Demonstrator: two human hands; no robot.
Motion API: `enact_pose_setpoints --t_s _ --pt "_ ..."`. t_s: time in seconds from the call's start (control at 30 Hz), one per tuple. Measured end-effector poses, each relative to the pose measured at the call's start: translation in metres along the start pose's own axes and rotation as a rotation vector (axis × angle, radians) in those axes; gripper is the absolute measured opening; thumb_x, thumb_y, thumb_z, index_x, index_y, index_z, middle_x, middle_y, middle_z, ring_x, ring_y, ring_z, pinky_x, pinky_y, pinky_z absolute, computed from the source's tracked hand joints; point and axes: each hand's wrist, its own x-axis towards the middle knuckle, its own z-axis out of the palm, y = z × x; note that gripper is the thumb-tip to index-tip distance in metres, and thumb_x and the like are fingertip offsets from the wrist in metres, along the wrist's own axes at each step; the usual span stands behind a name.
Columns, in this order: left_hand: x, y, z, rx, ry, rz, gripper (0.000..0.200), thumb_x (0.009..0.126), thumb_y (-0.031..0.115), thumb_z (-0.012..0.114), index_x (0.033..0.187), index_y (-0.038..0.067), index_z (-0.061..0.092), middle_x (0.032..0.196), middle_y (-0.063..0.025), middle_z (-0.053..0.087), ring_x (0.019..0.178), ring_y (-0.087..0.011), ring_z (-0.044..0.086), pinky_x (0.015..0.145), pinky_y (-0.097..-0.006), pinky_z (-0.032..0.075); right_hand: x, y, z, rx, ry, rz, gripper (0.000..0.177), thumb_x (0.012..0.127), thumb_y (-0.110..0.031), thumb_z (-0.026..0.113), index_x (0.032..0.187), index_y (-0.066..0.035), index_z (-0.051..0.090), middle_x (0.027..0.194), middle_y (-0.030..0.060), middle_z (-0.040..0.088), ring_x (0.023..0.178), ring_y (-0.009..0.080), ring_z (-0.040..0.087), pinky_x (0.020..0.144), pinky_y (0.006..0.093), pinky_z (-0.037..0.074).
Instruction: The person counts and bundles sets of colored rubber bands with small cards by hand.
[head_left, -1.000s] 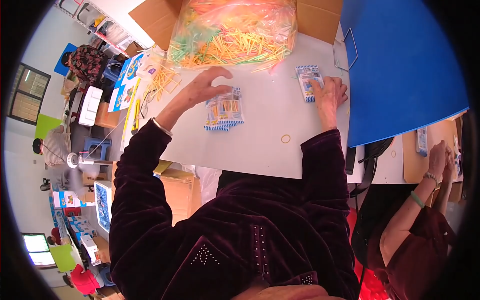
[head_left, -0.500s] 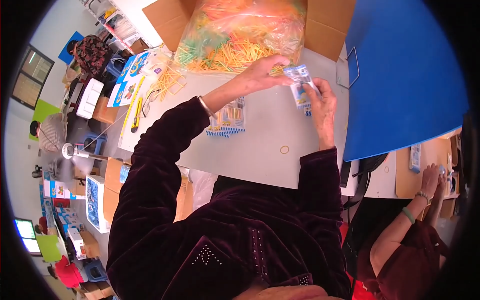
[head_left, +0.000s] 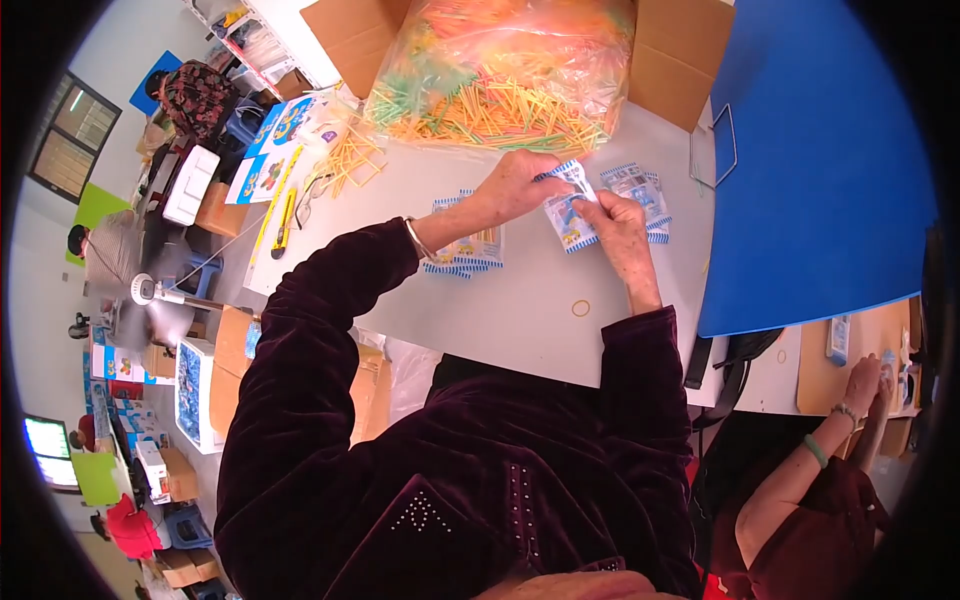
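Between my hands is a small clear packet [head_left: 568, 222] with blue-and-white printed ends, tilted above the table. My right hand [head_left: 625, 245] pinches its right side between thumb and fingers. The fingers of my left hand [head_left: 512, 188] are closed at its upper left edge. Beside my right hand, several similar packets [head_left: 648, 200] lie overlapping. More packets [head_left: 486, 248] with thin sticks inside lie under my left wrist, partly hidden by it. What is inside the held packet is hard to make out.
A large open plastic bag [head_left: 500, 85] of coloured sticks sits in a cardboard box [head_left: 680, 60] at the back. Loose sticks [head_left: 352, 155], a yellow cutter [head_left: 285, 222], glasses [head_left: 312, 195] and a rubber band [head_left: 580, 308] lie on the table. A blue board [head_left: 815, 200] and co-worker's hands [head_left: 868, 385] are at right.
The packet and both hands have moved left and down. My left fingers have closed in on its upper edge. The packets at right, mostly covered before, now show.
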Motion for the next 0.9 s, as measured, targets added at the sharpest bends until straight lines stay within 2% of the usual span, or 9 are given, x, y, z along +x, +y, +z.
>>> enact_pose_setpoints --t_s 0.07,0.13,0.27,0.37,0.43,0.5,0.57,0.63,0.9 --pt "-0.004 -0.001 -0.001 0.036 0.006 0.002 0.014 0.079 0.012 0.062 0.084 -0.001 0.062 0.065 -0.0052 0.057 0.062 -0.0075 0.05 0.058 -0.0255 0.043 0.001 0.003 0.002 -0.024 -0.015 0.01 0.024 0.08 -0.012 0.062 0.062 -0.001 0.051 0.054 -0.0051 0.038 0.051 0.0031 0.033 0.044 0.0225 0.031" --pt "-0.006 0.005 -0.004 0.004 0.004 -0.06 0.016 0.076 0.013 0.063 0.084 -0.001 0.061 0.067 -0.0131 0.058 0.061 -0.0178 0.054 0.059 -0.0304 0.044 0.0 0.004 0.002 -0.016 -0.042 0.058 0.022 0.081 -0.015 0.061 0.065 -0.002 0.055 0.055 -0.0062 0.041 0.052 0.0024 0.036 0.046 0.0207 0.032" --pt "0.009 -0.025 -0.012 -0.084 -0.065 0.007 0.017 0.077 0.018 0.062 0.083 0.001 0.062 0.068 -0.012 0.059 0.064 -0.0189 0.056 0.059 -0.0297 0.044 0.004 0.015 -0.001 -0.053 -0.053 0.081 0.022 0.083 -0.019 0.06 0.066 -0.004 0.057 0.056 -0.0074 0.044 0.053 0.0014 0.038 0.046 0.0192 0.034" --pt "0.032 -0.052 -0.039 0.054 0.091 0.076 0.016 0.078 0.02 0.059 0.079 0.004 0.063 0.072 -0.0102 0.061 0.066 -0.0199 0.058 0.064 -0.0304 0.045 0.005 0.017 -0.005 -0.015 -0.045 0.107 0.023 0.083 -0.02 0.06 0.066 -0.005 0.058 0.057 -0.007 0.045 0.053 0.0014 0.038 0.046 0.0189 0.033" --pt "0.042 -0.068 -0.057 0.541 0.078 0.296 0.015 0.076 0.022 0.059 0.074 0.008 0.063 0.077 -0.0075 0.061 0.074 -0.0223 0.058 0.07 -0.035 0.044 0.005 0.013 -0.007 -0.031 -0.052 0.119 0.022 0.083 -0.021 0.06 0.067 -0.005 0.058 0.058 -0.0069 0.046 0.053 0.0014 0.039 0.047 0.0186 0.033" --pt "0.044 -0.078 -0.056 0.666 0.029 0.256 0.015 0.073 0.023 0.06 0.073 0.009 0.063 0.082 -0.0069 0.06 0.081 -0.0239 0.056 0.073 -0.0378 0.042 0.007 0.012 -0.006 -0.046 -0.063 0.13 0.022 0.083 -0.021 0.06 0.067 -0.006 0.059 0.059 -0.0069 0.047 0.053 0.0014 0.039 0.047 0.0182 0.032" --pt "0.048 -0.086 -0.052 0.786 -0.02 0.216 0.014 0.071 0.024 0.061 0.071 0.01 0.063 0.086 -0.0062 0.059 0.087 -0.0256 0.054 0.077 -0.0406 0.04 0.008 0.014 -0.006 0.007 -0.035 0.092 0.033 0.083 -0.017 0.06 0.055 -0.007 0.044 0.053 -0.0067 0.035 0.049 0.0027 0.032 0.042 0.0202 0.03" --pt "0.054 -0.089 -0.044 0.831 -0.054 0.12 0.019 0.067 0.028 0.064 0.073 0.011 0.064 0.091 -0.0071 0.057 0.097 -0.0277 0.047 0.082 -0.0436 0.037 0.007 0.012 -0.007 0.006 -0.043 0.107 0.032 0.082 -0.017 0.06 0.055 -0.008 0.045 0.053 -0.0069 0.036 0.049 0.0025 0.033 0.043 0.0197 0.03" --pt "0.063 -0.085 -0.037 0.973 -0.097 0.028 0.025 0.067 0.029 0.064 0.084 0.01 0.063 0.101 -0.0077 0.052 0.101 -0.0272 0.046 0.083 -0.0422 0.036 0.008 0.01 -0.01 0.003 -0.057 0.132 0.029 0.082 -0.019 0.06 0.057 -0.007 0.049 0.054 -0.0071 0.04 0.051 0.0021 0.035 0.045 0.0195 0.033"
